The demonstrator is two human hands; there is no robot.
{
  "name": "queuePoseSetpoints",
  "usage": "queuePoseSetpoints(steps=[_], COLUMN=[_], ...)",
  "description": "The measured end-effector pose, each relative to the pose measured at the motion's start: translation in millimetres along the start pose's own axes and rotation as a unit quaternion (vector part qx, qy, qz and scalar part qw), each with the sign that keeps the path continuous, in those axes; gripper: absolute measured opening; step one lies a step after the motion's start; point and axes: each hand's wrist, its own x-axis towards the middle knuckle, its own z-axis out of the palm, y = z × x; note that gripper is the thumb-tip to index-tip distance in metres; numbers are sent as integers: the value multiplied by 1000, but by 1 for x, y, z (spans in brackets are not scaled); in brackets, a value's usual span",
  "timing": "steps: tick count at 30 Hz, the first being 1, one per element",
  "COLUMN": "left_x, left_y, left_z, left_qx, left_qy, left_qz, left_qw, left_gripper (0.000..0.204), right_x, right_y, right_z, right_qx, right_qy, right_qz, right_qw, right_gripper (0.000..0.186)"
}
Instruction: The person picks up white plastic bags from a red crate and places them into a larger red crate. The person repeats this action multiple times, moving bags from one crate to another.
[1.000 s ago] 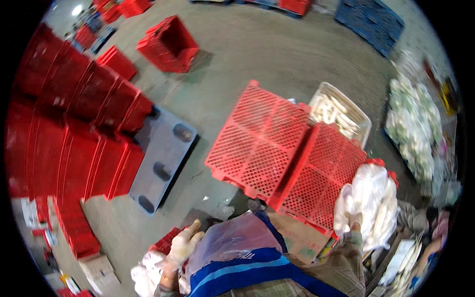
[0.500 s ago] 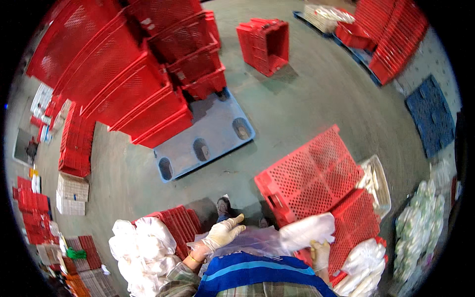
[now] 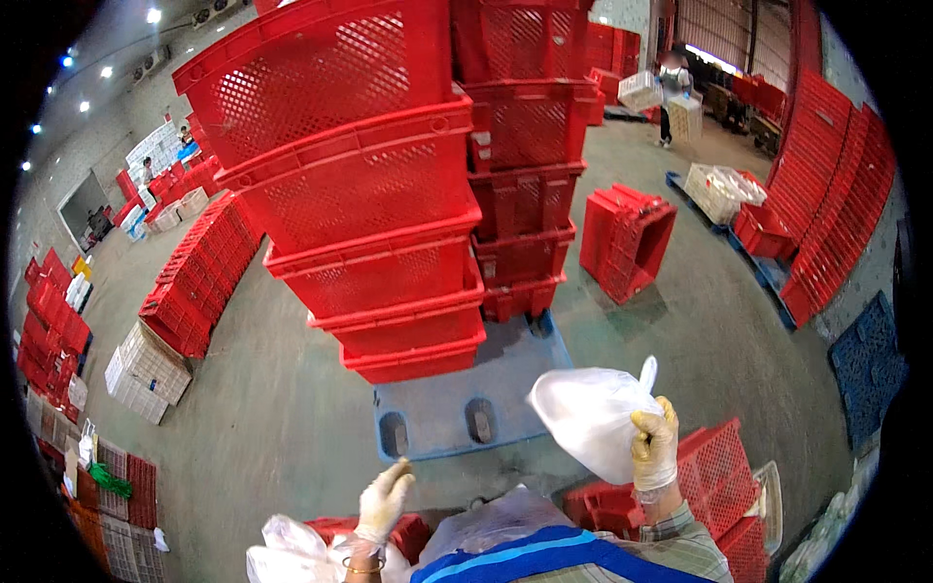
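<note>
My right hand (image 3: 655,445), in a pale glove, is raised with its fingers closed on the gathered top of a filled white plastic bag (image 3: 591,420). The bag hangs out to the left of the hand, its knot-like end sticking up; what is inside cannot be made out. Lower down on the left, my gloved left hand (image 3: 383,501) holds nothing, fingers stretched forward and thumb partly hidden. Beside its wrist lie several white plastic bags (image 3: 292,546). A sheet of clear plastic (image 3: 496,520) covers my front between the two arms.
Tall stacks of red crates (image 3: 374,185) stand ahead on a blue pallet (image 3: 442,413). A lone red crate (image 3: 622,243) lies tipped on the floor. Upturned red crates (image 3: 717,476) are below my right arm. A person (image 3: 671,92) carries white baskets far back.
The view has tilted up. My right hand has lifted the white bag from beside the red crates, up and forward. My left hand has moved away from my front, to the left.
</note>
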Motion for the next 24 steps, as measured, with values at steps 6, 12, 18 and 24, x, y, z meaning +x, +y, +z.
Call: queuePoseSetpoints(steps=[6,12,18,24], left_x=[113,257,412,516], left_y=[9,71,285,382], left_z=[-90,-179,-291,-400], left_qx=[-115,-135,156,371], left_qy=[124,201,388,538], left_qz=[53,222,511,478], left_qw=[984,945,751,586], left_gripper=[38,54,70,54], right_x=[59,113,187,243], right_y=[-16,-55,-166,-322], right_z=[95,186,255,411], right_qx=[-45,106,85,-168], right_qy=[-10,-40,-208,-64], right_qz=[-122,-152,-337,-727], right_qw=[991,982,914,663], right_gripper=[26,21,26,45])
